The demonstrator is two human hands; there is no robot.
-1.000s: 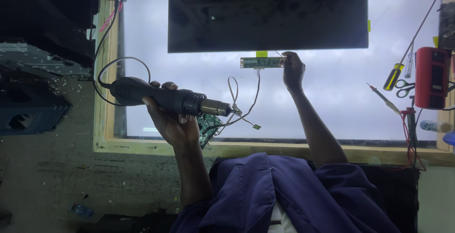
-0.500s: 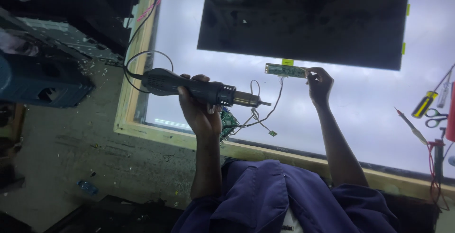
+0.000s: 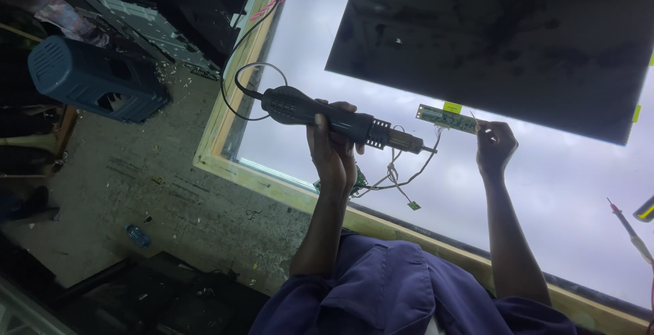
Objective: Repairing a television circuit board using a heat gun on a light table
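Concrete floor (image 3: 170, 199), rough and littered, lay left of the wood-framed bench (image 3: 225, 161). Left hand (image 3: 334, 151) gripped a black ribbed hot-air tool (image 3: 327, 114), its metal nozzle aimed at a narrow green circuit strip (image 3: 447, 118). Right hand (image 3: 496, 148) pinched what seemed thin tweezers at that strip, below a dark flat panel (image 3: 504, 42).

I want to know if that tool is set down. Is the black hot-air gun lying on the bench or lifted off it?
Lifted. The left hand holds the hot-air gun above the lit bench, nozzle toward the small circuit strip.
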